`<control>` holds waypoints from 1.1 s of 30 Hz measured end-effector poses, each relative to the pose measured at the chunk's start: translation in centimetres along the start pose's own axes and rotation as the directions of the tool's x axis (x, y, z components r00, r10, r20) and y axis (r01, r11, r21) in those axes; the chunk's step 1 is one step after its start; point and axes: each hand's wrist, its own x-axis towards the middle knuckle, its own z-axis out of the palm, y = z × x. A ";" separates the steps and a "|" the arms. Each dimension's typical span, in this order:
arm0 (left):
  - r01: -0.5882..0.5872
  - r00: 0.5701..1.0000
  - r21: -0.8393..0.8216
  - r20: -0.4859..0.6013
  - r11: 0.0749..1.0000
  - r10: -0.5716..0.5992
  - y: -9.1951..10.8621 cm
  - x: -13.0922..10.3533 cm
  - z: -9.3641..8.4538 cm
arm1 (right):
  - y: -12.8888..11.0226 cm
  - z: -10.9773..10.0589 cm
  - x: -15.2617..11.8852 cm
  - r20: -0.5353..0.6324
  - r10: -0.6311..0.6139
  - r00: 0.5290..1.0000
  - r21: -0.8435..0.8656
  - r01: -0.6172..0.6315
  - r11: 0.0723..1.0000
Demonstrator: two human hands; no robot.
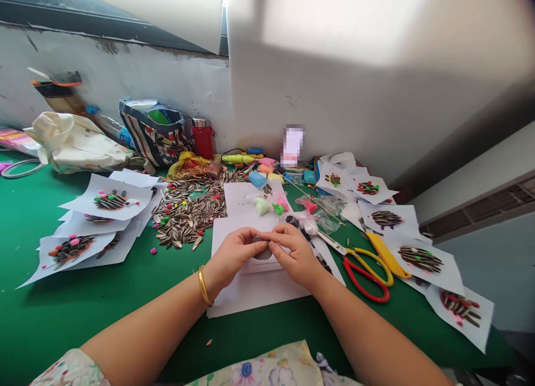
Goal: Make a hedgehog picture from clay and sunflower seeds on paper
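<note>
Between my two hands is a flattened lump of grey modelling clay (263,254), held over white paper (234,299). My left hand (236,251) pinches its left side, thumb laid across the front. From the right, my right hand (295,252) presses the clay with its fingertips. Both hands partly cover the lump. Just beyond them on the paper lie a pale green clay piece (262,206) and a pink and green one (279,206) in clear wrap. A black pen (321,260) lies beside my right hand.
Scissors (368,272) with red and yellow handles and a yellow cutter (387,255) lie at right. A pile of sunflower seeds (184,213) spreads at left. Seed-decorated paper sheets (121,199) are stacked left, others (430,263) right. A red bottle (203,138) stands by the wall.
</note>
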 end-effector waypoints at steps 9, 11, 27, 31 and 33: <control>-0.037 0.999 0.166 0.018 0.985 0.035 0.4 -0.4 0.4 | -0.2 0.0 -0.1 0.029 -0.006 1.000 0.020 0.006 1.000; -0.056 0.998 0.196 0.016 0.979 0.054 0.4 -0.3 0.3 | -0.1 0.0 -0.1 0.039 0.009 0.999 0.021 -0.010 1.000; -0.126 0.990 0.122 -0.043 0.984 0.132 0.0 0.1 0.1 | 1.3 0.3 0.5 0.074 0.416 0.906 0.404 -0.409 0.819; -0.134 0.988 0.199 -0.055 0.971 0.148 0.0 0.3 -0.3 | 1.7 0.2 0.6 0.086 0.413 0.907 0.434 -0.407 0.803; -0.131 0.989 0.229 -0.044 0.965 0.145 -0.2 0.5 -0.5 | 2.1 0.1 0.7 0.061 0.406 0.912 0.404 -0.395 0.825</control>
